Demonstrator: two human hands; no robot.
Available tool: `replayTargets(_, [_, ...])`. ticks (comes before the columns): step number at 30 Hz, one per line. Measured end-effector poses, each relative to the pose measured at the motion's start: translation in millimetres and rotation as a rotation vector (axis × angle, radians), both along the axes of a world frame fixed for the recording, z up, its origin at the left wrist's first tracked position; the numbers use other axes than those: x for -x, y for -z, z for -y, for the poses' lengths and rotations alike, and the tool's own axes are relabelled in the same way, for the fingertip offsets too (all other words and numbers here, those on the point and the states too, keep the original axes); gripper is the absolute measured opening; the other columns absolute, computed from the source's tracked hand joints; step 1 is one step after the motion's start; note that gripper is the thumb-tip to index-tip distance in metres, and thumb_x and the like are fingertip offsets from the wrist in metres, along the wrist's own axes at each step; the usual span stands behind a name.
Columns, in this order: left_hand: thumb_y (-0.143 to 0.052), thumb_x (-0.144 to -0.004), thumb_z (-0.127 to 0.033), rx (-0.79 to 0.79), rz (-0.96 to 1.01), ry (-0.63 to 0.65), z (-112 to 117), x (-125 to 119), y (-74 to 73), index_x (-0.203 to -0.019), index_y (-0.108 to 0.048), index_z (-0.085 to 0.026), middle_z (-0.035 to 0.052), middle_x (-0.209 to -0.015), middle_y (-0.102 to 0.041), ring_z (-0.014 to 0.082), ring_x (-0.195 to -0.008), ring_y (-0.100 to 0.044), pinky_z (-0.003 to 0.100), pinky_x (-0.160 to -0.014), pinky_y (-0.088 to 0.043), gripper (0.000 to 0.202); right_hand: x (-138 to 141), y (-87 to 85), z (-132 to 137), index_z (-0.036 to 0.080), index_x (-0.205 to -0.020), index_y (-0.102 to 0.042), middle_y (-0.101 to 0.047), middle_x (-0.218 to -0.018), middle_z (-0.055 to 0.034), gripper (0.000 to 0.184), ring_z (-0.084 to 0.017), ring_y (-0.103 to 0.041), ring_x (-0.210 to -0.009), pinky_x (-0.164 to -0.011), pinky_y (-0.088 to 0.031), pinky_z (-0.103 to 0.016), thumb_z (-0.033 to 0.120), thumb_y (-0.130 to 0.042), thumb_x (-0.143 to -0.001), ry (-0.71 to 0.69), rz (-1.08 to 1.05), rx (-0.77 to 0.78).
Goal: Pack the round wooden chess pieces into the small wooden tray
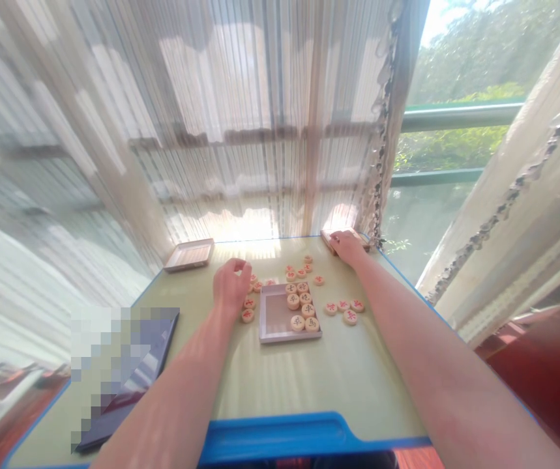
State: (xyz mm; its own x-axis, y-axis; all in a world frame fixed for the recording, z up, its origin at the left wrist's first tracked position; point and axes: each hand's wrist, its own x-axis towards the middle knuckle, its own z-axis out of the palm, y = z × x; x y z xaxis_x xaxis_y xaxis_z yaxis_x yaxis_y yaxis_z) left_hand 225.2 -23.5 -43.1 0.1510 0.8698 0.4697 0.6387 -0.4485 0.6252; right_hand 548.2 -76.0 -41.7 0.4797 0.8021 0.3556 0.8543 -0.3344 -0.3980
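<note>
Xiangqi pieces with dark characters (308,311) lie in the right part of a shallow open box (270,339) at the table's middle. Just left of that box, my left hand (231,283) hovers beside several red-marked pieces (249,303), its fingers curled together; whatever they hold, if anything, is hidden. At the back right, my right hand (347,246) reaches over a wooden tray-like box (328,242), fingers bent down at it. What lies under those fingers cannot be made out. More red-marked pieces (343,305) are scattered right of the middle box, and others (291,274) behind it.
A pale lid or tray (190,254) rests at the back left corner. Beside my left forearm lies a dark flat tablet-like object (133,384), partly pixelated. The pale green table (280,384) has a blue rim (274,435). Sheer curtains (260,163) hang behind it.
</note>
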Motion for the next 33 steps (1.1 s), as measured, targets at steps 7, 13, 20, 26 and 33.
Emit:
replayTargets(7, [-0.047,-0.081,-0.035,-0.015,0.019,0.054,1.6,-0.5,-2.2,-0.084,-0.064,-0.021,0.0079,-0.09,-0.072,0.0244,-0.088,-0.065,0.036,-0.082,-0.048,0.023,12.1,-14.4,11.4,0.014,-0.108,-0.065,-0.067,-0.108,-0.0125,0.032,-0.022,-0.058,-0.104,-0.093,-0.042,-0.035,0.029,-0.043,-0.09,0.048,-0.084,-0.199])
replayTargets(13, [-0.048,-0.082,-0.032,-0.069,0.023,0.154,14.8,-7.9,-12.9,-0.084,-0.066,-0.019,0.0079,-0.088,-0.071,0.0231,-0.089,-0.065,0.034,-0.08,-0.048,0.022,79.0,-39.4,47.1,0.016,-0.109,-0.061,-0.069,-0.096,-0.0081,0.033,-0.018,-0.065,-0.085,-0.08,-0.051,-0.034,0.026,-0.062,-0.078,-0.236,-0.333,-0.403])
replayTargets(20, [-0.052,-0.083,-0.038,-0.035,0.188,0.445,55.4,-11.8,-33.4,-0.076,-0.068,-0.017,0.0019,-0.071,-0.069,0.0144,-0.064,-0.059,0.025,-0.063,-0.046,0.028,140.1,-24.8,104.9,0.022,-0.101,-0.063,-0.071,-0.095,-0.0064,0.019,-0.021,-0.066,-0.089,-0.081,-0.053,-0.036,0.023,-0.056,-0.083,-0.497,0.112,-0.583])
replayTargets(26, [-0.058,-0.08,-0.041,0.09,0.166,0.575,68.3,-13.3,-39.6,-0.087,-0.073,-0.016,0.0035,-0.079,-0.072,0.0134,-0.064,-0.06,0.023,-0.061,-0.046,0.03,137.8,-15.0,103.3,0.021,-0.095,-0.064,-0.072,-0.09,-0.0061,0.015,-0.021,-0.065,-0.087,-0.081,-0.053,-0.036,0.022,-0.057,-0.083,-0.516,0.183,-0.571])
replayTargets(33, [-0.065,-0.075,-0.051,0.45,0.277,0.774,72.6,-16.2,-45.9,-0.083,-0.073,-0.013,0.0034,-0.066,-0.068,0.007,-0.045,-0.048,0.02,-0.045,-0.039,0.039,150.2,-20.8,106.4,0.024,-0.103,-0.064,-0.073,-0.098,-0.004,0.022,-0.02,-0.065,-0.092,-0.085,-0.054,-0.036,0.019,-0.058,-0.082,-0.65,0.191,-0.602])
